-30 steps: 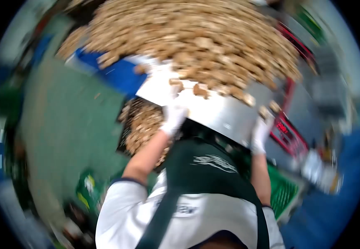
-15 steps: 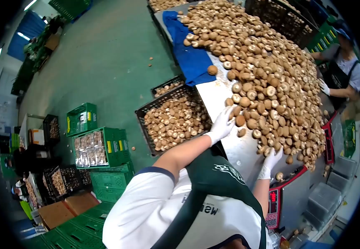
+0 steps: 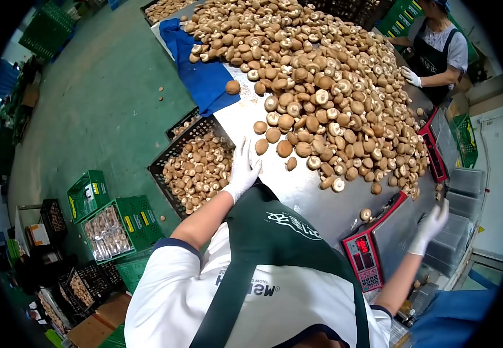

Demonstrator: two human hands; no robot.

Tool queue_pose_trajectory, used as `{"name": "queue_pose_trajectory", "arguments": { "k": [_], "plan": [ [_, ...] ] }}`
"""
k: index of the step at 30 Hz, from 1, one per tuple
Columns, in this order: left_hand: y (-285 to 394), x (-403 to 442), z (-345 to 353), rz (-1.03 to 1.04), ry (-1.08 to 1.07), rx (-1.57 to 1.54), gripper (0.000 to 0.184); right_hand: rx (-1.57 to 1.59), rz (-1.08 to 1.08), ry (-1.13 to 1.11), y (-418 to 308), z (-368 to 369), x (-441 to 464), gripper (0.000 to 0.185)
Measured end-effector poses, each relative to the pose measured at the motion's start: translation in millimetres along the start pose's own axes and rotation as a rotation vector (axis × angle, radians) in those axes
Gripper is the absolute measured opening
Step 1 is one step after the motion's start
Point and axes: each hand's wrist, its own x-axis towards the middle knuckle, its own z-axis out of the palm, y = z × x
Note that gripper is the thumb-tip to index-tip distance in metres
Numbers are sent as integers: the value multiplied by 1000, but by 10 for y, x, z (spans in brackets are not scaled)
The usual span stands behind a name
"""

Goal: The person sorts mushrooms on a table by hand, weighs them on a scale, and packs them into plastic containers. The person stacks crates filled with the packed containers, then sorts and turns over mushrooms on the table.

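Observation:
My left hand [image 3: 243, 172], in a white glove, lies with fingers stretched out at the near edge of the metal table [image 3: 298, 194], beside the black crate of mushrooms [image 3: 199, 171]. It holds nothing. Past its fingertips, a few loose brown mushrooms [image 3: 284, 148] lie at the edge of the large mushroom pile [image 3: 332, 104]. My right hand [image 3: 435, 225], also gloved, reaches out beyond the red-edged digital scale [image 3: 363, 255], close to the stacked clear plastic boxes [image 3: 445, 249]. Its fingers are extended and apart, with nothing visible in them.
A single mushroom [image 3: 365, 214] rests by the scale. Across the table stands a co-worker [image 3: 437, 52] near a second red scale [image 3: 434, 148]. Blue cloth [image 3: 196, 69] covers the table's left edge. Green crates [image 3: 127, 223] with packed mushrooms stand on the floor at left.
My left hand has drawn back from the loose mushrooms to the table edge. My right hand has left the pile's front and swung right, past the scale. The view has shifted right.

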Motion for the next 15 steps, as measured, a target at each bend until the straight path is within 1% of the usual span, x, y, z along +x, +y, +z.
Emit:
{"name": "queue_pose_trajectory", "arguments": {
  "k": [2,3,4,6,7,9,10,12,13,15],
  "plan": [
    [-66,-68,4,14,11,60,77,-154,-27,86,751,-436,300,42],
    [-132,-115,45,-7,26,-17,76,-397,15,100,1079,-628,368,44],
    [-146,-145,43,-20,23,-12,75,-639,57,112,1300,-778,362,47],
    [-123,-194,27,-48,17,-4,74,-962,379,-21,1530,-930,251,55],
    [-91,-234,11,-44,25,80,74,-970,368,-8,1682,-977,191,55],
    [-71,-296,4,-68,51,94,74,-985,348,17,1883,-988,136,57],
    [-64,-324,-9,-79,63,103,74,-941,425,-53,1989,-1013,182,56],
    [-15,-378,-70,-102,66,117,73,-851,583,-194,1949,-1139,321,54],
    [-49,-407,-68,-100,74,137,73,-866,633,-184,2017,-1147,343,52],
    [-79,-449,-75,-106,92,156,73,-723,658,-204,2226,-1220,452,52]
  ]
}}
